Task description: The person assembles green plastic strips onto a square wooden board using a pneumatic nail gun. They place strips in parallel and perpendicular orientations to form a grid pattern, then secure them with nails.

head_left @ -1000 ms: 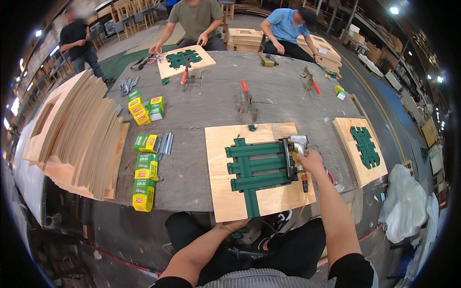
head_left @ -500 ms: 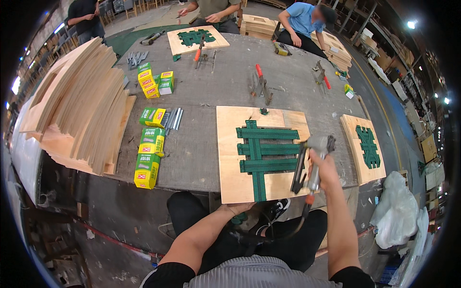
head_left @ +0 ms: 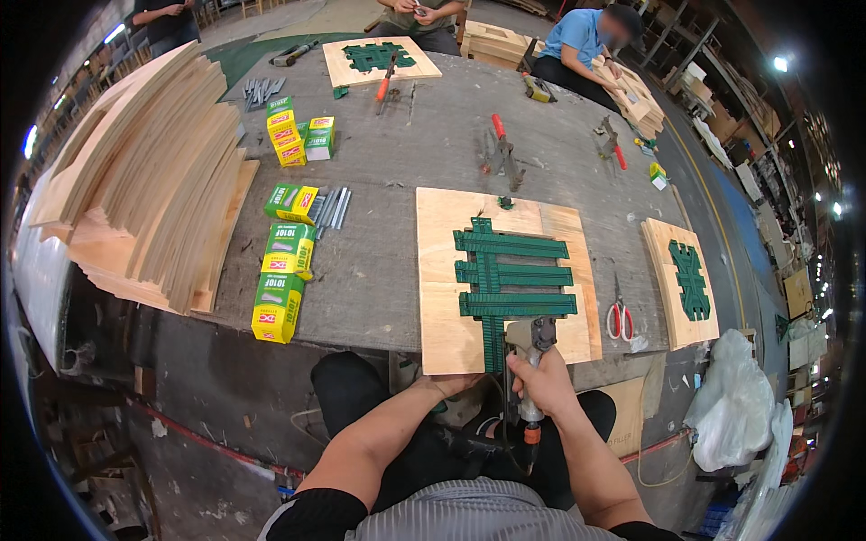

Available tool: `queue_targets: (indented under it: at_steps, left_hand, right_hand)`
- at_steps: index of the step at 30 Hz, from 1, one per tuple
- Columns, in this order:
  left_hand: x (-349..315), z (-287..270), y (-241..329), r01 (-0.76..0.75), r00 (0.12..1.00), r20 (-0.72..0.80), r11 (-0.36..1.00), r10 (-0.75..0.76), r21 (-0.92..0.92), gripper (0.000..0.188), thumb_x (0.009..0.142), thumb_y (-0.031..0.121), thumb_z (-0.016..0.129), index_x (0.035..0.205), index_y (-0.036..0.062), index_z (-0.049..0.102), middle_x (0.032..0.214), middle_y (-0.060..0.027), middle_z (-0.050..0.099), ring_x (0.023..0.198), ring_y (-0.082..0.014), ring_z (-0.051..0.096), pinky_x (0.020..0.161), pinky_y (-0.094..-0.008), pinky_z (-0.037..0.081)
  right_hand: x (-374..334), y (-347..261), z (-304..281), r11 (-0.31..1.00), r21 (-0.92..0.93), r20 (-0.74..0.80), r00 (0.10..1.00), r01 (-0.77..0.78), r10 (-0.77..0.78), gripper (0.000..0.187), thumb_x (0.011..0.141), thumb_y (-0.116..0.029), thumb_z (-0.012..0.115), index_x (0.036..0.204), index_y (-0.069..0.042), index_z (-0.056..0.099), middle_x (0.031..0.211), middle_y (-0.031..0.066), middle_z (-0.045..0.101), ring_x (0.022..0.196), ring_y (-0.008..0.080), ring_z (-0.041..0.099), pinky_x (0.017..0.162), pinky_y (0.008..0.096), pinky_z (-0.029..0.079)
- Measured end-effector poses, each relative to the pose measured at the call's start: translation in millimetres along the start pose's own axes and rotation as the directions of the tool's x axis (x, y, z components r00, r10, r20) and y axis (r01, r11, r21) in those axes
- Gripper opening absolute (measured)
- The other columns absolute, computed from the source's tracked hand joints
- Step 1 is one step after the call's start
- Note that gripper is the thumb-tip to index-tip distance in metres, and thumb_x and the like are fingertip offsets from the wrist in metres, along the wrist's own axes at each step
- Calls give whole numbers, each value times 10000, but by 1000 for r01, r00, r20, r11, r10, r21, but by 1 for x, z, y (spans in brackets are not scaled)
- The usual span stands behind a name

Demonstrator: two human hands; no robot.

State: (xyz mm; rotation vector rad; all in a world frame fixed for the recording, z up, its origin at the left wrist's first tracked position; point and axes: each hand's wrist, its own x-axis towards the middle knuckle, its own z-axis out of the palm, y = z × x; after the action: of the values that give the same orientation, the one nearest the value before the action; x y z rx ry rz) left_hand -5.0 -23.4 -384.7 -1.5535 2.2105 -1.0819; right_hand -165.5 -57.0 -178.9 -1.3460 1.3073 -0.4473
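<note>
Head view: right hand (head_left: 541,383) is wrapped around the grip of a pneumatic stapler (head_left: 528,347), fingers closed tight on it, at the near edge of the plywood board (head_left: 442,270). Half a second ago that hand held the stapler off to the right of the green lattice (head_left: 510,275); a second ago it was up at the lattice's right side. It has now come round to the foot of the lattice's long upright strip, so the fastening seems to have moved from the crossbars' right ends to the bottom of the stem.

Left hand (head_left: 451,383) sits at the board's near edge, partly under it; I cannot tell whether its fingers are curled or flat.

Stapler's long axis runs nearly toward and away from the person, nose pointing away onto the lattice, hose end with an orange fitting hanging toward the lap.

Board lies flat on the counter (head_left: 379,270), its near end overhanging the edge. The lattice's stem runs away from the person, three crossbars lying left to right.

Scissors (head_left: 619,317) lie just right of the board; yellow-green boxes (head_left: 284,270) stand to the left, near stacked plywood (head_left: 144,180).
</note>
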Motion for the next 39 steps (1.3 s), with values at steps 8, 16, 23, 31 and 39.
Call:
queue_targets:
  at_steps: [8, 16, 23, 31, 39]
  left_hand:
    - [2, -8, -7, 122, 976, 30, 425, -217, -897, 408, 1008, 472, 463, 1245, 173, 605, 1245, -55, 662, 1174, -278, 633, 1031, -463, 519]
    - [-9, 18, -3, 135, 896, 162, -92, -413, -987, 327, 996, 428, 526, 1185, 182, 632, 1169, -76, 681, 1111, -299, 653, 950, -477, 520]
    - [3, -29, -29, 264, 958, 238, 168, -159, -950, 329, 995, 441, 552, 1113, 161, 677, 1106, -105, 713, 1054, -342, 676, 898, -491, 524]
    - [-10, -49, -16, 323, 902, 289, 58, -320, -945, 395, 999, 474, 575, 1172, 145, 706, 1053, -114, 740, 967, -358, 702, 868, -483, 544]
    - [-13, -119, -57, 429, 855, 499, -734, 142, -527, 327, 1061, 303, 578, 1189, 20, 677, 956, -87, 752, 797, -167, 705, 754, -335, 566]
  right_hand:
    - [-2, 5, 10, 999, -32, -5, 1000, 19, -20, 195, 977, -100, 678, 1108, 11, 587, 683, 12, 579, 508, 100, 549, 472, 279, 450]
    - [6, -13, 38, 998, -40, 109, 993, 44, -39, 209, 976, -57, 666, 1150, 9, 569, 748, 11, 590, 506, 92, 526, 458, 272, 440]
    - [-5, 5, 27, 1000, -28, 67, 998, -4, 6, 253, 974, -68, 672, 1181, 5, 546, 798, 24, 602, 515, 91, 532, 454, 269, 438]
    - [-13, 5, 7, 988, 152, -5, 999, 37, -37, 200, 961, -97, 703, 1109, -30, 586, 804, 23, 622, 531, 105, 589, 455, 267, 455]
    - [-31, 25, -44, 973, 223, -86, 995, 67, -49, 174, 962, -100, 704, 1080, -22, 603, 799, 26, 619, 530, 111, 589, 460, 265, 454]
